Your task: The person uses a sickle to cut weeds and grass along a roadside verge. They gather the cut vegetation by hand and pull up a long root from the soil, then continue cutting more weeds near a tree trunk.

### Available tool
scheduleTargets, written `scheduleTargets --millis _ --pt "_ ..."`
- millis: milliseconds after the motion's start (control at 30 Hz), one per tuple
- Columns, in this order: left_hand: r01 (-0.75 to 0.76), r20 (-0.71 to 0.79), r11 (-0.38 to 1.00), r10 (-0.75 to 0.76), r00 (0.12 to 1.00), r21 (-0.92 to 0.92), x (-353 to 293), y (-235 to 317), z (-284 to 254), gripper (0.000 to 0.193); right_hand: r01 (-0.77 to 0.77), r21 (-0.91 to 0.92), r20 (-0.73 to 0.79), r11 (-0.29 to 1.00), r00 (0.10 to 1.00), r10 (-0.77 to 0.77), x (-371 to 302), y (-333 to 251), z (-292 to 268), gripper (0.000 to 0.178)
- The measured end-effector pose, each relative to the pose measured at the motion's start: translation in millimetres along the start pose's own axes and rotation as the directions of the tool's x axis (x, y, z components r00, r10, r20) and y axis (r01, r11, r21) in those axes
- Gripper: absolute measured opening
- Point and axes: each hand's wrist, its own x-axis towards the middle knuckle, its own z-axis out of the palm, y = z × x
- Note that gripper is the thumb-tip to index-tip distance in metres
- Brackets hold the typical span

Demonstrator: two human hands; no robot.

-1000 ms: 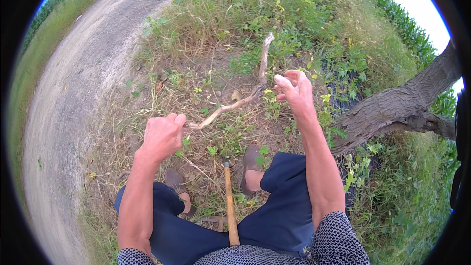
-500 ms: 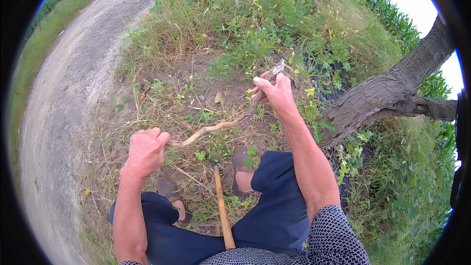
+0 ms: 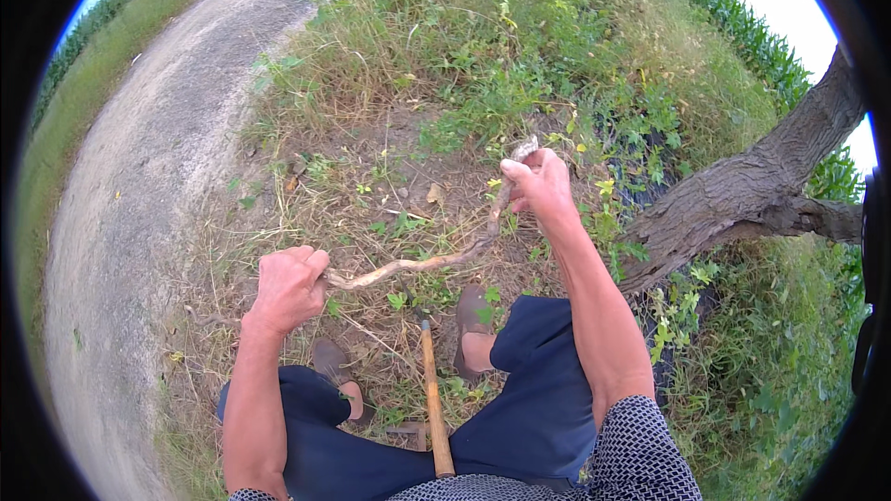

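A crooked, pale brown stick [image 3: 419, 264] is stretched between my two hands above the ground. Its left end lies in the closed fist of my left hand [image 3: 290, 288], and a thin end pokes out beyond that fist to the left. My right hand [image 3: 541, 189] pinches the stick near its thicker, whitish far end, which rises above the fingers. Below the stick, a tool with a wooden handle [image 3: 433, 399] leans between my knees. Its dark far end reaches the grass and is partly hidden.
A leaning tree trunk [image 3: 742, 190] stands close on my right. Weeds [image 3: 557, 46] and dry grass cover the ground ahead. A gravel path [image 3: 148, 158] runs along the left. My shoes [image 3: 471, 325] rest on the soil beneath, near a small flat piece [image 3: 408, 434] by the handle.
The whole scene has shifted slightly right and down in view. The right hand has tilted a little, with the stick still held at both ends.
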Motion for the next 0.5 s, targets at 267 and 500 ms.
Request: scheduleTargets --millis 267,500 --pt "0.049 -0.117 0.999 -0.05 0.992 -0.009 -9.8 -12.8 -12.2 0.017 0.5 -0.615 0.077 0.61 0.808 -0.585 -39.4 -39.5 10.1 0.053" --pt "0.069 -0.162 0.997 -0.076 0.984 -0.045 -12.7 -22.2 -18.6 0.031 0.828 -0.551 0.604 0.101 0.48 -0.636 -48.1 -88.2 -2.0 0.057"
